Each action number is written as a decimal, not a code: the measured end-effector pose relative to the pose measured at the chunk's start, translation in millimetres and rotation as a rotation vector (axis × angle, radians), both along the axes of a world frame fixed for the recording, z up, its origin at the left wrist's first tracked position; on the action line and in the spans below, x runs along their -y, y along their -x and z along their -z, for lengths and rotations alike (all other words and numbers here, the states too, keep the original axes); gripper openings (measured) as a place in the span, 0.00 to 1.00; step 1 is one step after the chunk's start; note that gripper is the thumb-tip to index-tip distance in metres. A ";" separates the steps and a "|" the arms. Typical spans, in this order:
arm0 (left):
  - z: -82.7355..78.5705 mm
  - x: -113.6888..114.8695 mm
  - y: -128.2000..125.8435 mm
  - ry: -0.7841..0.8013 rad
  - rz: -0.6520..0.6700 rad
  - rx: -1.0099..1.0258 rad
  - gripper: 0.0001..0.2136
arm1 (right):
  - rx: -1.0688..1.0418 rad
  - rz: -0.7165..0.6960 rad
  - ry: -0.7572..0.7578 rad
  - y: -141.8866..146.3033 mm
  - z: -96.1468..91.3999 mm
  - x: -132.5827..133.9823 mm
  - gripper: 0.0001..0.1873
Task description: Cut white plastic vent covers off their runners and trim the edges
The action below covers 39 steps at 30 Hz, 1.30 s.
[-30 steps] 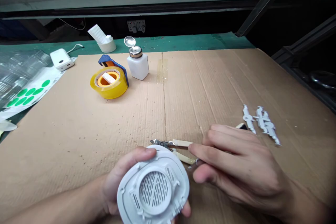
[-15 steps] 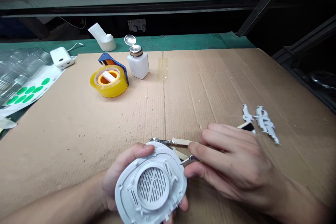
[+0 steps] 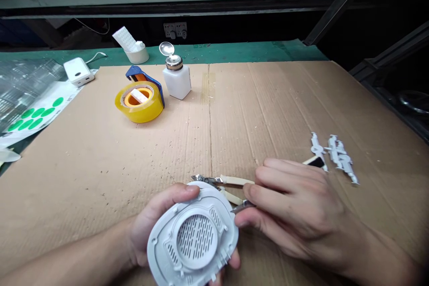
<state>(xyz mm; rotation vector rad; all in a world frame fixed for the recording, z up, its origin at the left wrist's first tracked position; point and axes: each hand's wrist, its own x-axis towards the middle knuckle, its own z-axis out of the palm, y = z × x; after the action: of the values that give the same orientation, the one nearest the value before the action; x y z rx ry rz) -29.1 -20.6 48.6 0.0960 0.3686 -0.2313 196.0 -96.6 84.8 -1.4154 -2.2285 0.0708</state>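
Note:
A light-grey oval plastic housing [image 3: 161,250] with a slotted round grille is gripped in my left hand [image 3: 152,221], thumb on its upper rim and fingertips showing under its right edge. My right hand [image 3: 295,210] is closed around a small knife [image 3: 241,207]; its short metal blade meets the housing's right rim, and most of the handle is hidden by the fingers. Just behind the housing lie side cutters [image 3: 231,181] with cream handles, partly covered by the housing and my right hand. A white piece with a black patch [image 3: 315,161] shows beyond my right knuckles.
Grey moulded plastic parts [image 3: 342,158] lie at the right on the cardboard sheet [image 3: 254,111]. Further back are a yellow tape roll [image 3: 144,114] with a blue dispenser [image 3: 157,87], a white pump bottle [image 3: 177,82], a white box [image 3: 78,71] and green round stickers [image 3: 36,114].
The knife blade has tilted slightly and shifted a little at the housing's right rim. Both hands keep their grip, and the housing stays almost in place.

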 end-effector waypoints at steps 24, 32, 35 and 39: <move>1.2 0.8 -1.8 -0.011 -0.011 0.029 0.31 | -0.165 -0.027 0.094 1.3 2.0 -2.9 0.18; -1.1 -0.9 -6.7 -0.044 -0.006 0.138 0.28 | -0.434 0.060 0.280 10.0 -5.1 -1.6 0.08; 5.9 2.9 -8.1 -0.094 0.014 0.122 0.29 | -0.472 0.111 0.341 14.3 -4.0 -2.9 0.09; 11.4 4.3 -9.7 -0.149 0.079 0.159 0.33 | -0.460 0.210 0.274 13.6 -0.3 -5.2 0.11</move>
<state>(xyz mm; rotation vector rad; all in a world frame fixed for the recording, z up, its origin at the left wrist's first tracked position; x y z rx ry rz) -19.5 -24.9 37.2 0.2748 0.2235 -0.2721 182.4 -91.3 85.1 -1.5759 -1.7326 0.5872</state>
